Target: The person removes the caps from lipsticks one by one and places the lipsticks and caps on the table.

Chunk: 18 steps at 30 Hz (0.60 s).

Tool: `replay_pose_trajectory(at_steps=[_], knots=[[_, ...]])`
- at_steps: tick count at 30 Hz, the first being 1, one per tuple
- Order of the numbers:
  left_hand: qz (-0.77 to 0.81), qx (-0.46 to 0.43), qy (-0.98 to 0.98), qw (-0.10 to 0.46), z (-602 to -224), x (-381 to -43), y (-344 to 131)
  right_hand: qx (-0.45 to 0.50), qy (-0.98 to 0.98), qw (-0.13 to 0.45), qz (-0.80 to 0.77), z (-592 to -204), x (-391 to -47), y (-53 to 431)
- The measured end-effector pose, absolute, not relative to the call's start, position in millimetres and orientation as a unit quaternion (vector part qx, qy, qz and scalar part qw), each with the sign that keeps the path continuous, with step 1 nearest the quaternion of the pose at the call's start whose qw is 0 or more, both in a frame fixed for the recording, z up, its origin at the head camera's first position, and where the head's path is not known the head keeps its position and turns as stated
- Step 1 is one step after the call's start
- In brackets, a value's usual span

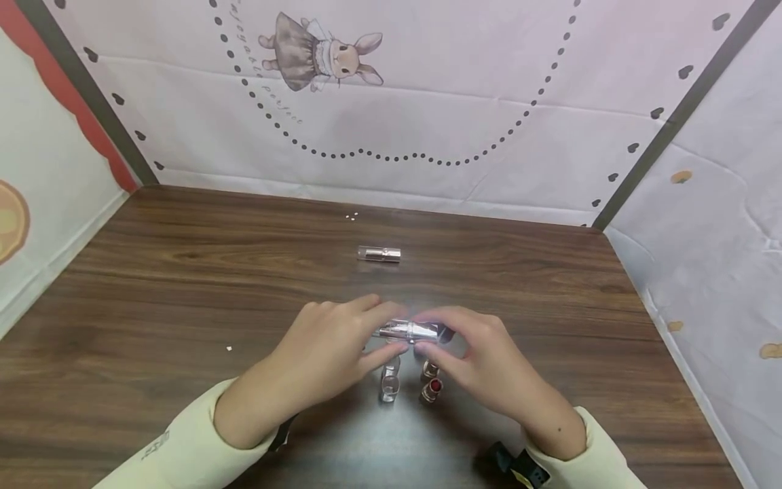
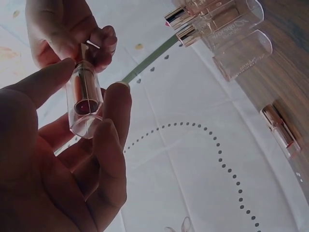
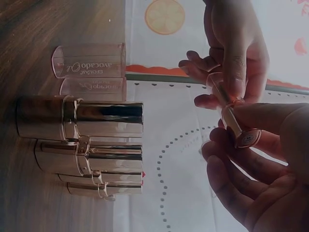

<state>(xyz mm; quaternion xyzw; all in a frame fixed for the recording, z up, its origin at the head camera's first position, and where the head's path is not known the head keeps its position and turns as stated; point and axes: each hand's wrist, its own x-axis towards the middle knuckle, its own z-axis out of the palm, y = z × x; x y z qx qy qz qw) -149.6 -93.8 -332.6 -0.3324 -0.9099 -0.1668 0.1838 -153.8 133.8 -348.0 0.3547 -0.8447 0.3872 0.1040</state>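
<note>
Both hands hold one rose-gold lipstick [image 1: 408,331] sideways above the table. My left hand [image 1: 332,343] pinches its clear cap [image 2: 81,124] between thumb and fingers. On the other end, my right hand [image 1: 489,353] pinches the shiny base [image 3: 247,138]. In the left wrist view the cap surrounds the tube, and a dark red tip shows inside it. Below the hands, several uncapped lipsticks [image 3: 104,119] stand upright by the right hand, one with a red tip [image 1: 434,385]. Clear caps [image 1: 389,388] stand to their left, partly hidden by the hands in the head view.
Farther back on the brown wooden table [image 1: 183,272] lies a capped lipstick [image 1: 380,254]. Small white bits [image 1: 351,216] are scattered behind it, with another white speck [image 1: 229,348] at left. A printed cloth wall [image 1: 415,122] closes off the back and sides.
</note>
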Motion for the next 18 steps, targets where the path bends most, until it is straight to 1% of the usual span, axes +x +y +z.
replay_pose_trajectory(at_steps=[8, 18], knots=[[-0.151, -0.325, -0.915, 0.184, -333.2, -148.2, -94.0, 0.359, -0.842, 0.117, 0.385, -350.4, -152.4, 131.2], [-0.150, -0.311, -0.922, 0.174, -331.2, -148.2, -94.4, 0.356, -0.843, 0.111, 0.386, -350.9, -152.3, 130.2]])
